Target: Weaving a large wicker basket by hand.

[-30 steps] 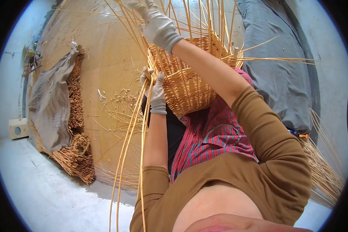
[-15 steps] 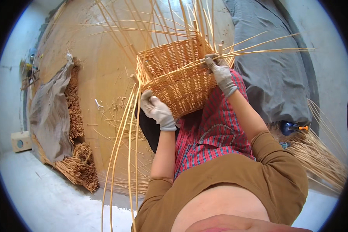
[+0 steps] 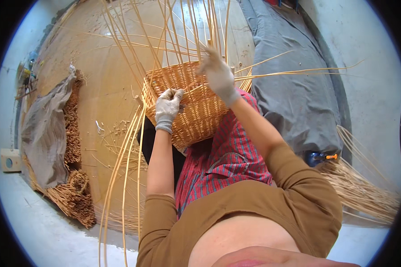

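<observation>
A rectangular wicker basket (image 3: 200, 116) leans in my lap, its long wall toward me. Many tall, unwoven rods (image 3: 176, 42) rise from it, and more fan out at both corners. My gloved left hand (image 3: 167, 107) is closed at the near rim, thumb and fingers pinched on the weave. Above the right half of the basket hovers my gloved right hand (image 3: 219, 78); motion smears its fingers, so their grip cannot be told. Behind it, part of the far wall and right end are hidden. Long pale rods (image 3: 128, 178) hang down from the left corner.
Bundled sticks (image 3: 79, 187) lie at the left, partly under a grey cloth (image 3: 49, 129). A dark grey cover (image 3: 294, 98) spreads along the right, near a blue bottle (image 3: 315, 159) with an orange top and a heap of rods (image 3: 365, 187). Clippings (image 3: 120, 129) litter the brown board.
My left hand has moved up from the basket's lower left corner to its near rim. My right hand has left the right corner and lifted inward over the basket. The whole view has shifted.
</observation>
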Motion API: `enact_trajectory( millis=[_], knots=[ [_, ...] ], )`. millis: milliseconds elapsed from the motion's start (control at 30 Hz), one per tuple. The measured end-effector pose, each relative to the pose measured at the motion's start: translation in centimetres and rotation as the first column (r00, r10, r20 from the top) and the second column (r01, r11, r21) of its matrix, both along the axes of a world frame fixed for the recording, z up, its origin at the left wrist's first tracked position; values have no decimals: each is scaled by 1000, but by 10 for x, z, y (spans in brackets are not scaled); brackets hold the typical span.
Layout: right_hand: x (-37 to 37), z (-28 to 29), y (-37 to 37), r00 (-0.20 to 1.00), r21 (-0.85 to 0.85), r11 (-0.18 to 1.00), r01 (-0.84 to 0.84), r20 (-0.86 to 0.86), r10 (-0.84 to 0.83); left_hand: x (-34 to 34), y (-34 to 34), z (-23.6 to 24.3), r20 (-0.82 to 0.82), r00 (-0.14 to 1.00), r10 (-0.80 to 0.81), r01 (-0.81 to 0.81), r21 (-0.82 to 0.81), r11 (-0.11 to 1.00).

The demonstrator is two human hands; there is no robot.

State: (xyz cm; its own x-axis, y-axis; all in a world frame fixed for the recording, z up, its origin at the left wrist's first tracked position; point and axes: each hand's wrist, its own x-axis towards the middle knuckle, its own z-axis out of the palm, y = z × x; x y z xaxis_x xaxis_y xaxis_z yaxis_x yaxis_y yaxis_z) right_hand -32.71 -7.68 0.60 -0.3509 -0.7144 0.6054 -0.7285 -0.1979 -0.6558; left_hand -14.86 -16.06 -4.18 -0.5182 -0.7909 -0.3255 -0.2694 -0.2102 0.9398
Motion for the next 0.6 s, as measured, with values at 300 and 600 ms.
enact_trajectory(
  millis=[300, 600],
  knots=[
    [23, -26, 79, 862, -349, 905, -243, 351, 367, -35, 14, 18, -146, 961, 235, -223, 94, 970],
    [-50, -18, 87, 482, -39, 978, 205, 873, -66, -67, 47, 29, -6, 1000, 8, -10, -302, 953]
  ],
)
